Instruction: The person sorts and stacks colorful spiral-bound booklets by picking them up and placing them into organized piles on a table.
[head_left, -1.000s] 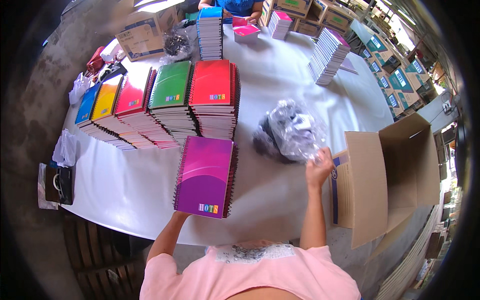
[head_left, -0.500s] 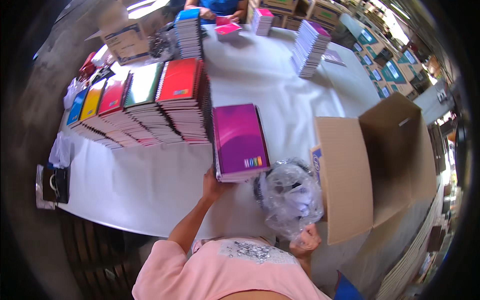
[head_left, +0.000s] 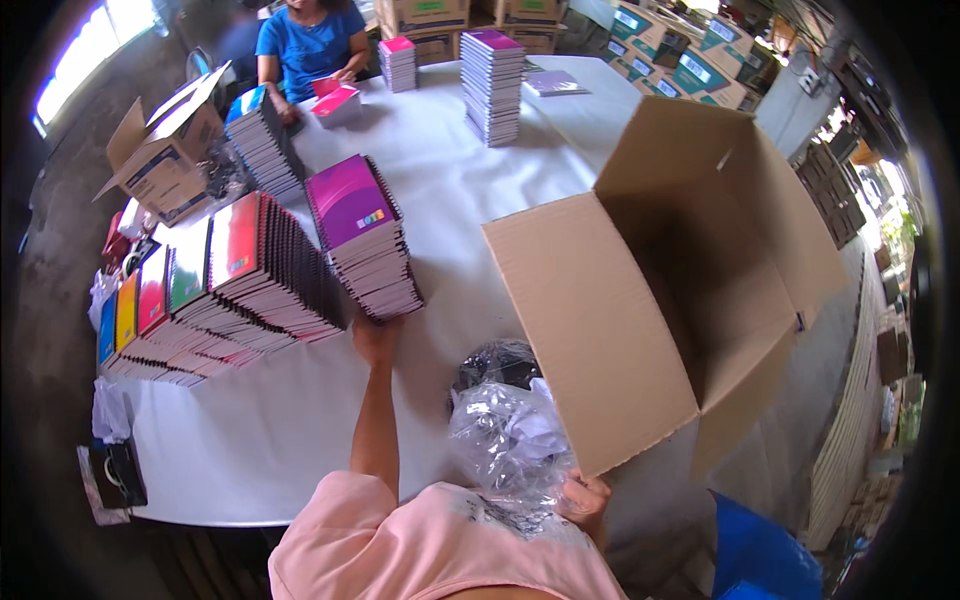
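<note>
A tall stack of purple spiral notebooks (head_left: pixel 385 265) stands on the white-covered table, beside the stack of red notebooks (head_left: pixel 270 270). Against the near lower edge of the purple stack is my left hand (head_left: pixel 375 341), arm stretched out; its fingers are mostly hidden there. Close to my body, my right hand (head_left: pixel 586 499) is closed on the edge of a crumpled clear plastic bag (head_left: pixel 505 440). White crumpled material shows in the bag, and a dark coil-like bundle (head_left: pixel 497 366) lies just beyond it. The bag touches the side of an open cardboard box (head_left: pixel 590 330).
Left of the red stack are green (head_left: pixel 189 262), pink, yellow and blue notebook stacks. Blue notebooks (head_left: pixel 262 140) and another purple stack (head_left: pixel 492 95) stand farther back. Across the table (head_left: pixel 430 180) sits a person in blue (head_left: pixel 312 50), hands near a pink-topped pile. A second open carton (head_left: pixel 170 175) is at left.
My view has swung to the right. The purple stack has moved farther from me along the red stack, my left arm reaching out with it. My right hand keeps its hold on the plastic bag.
</note>
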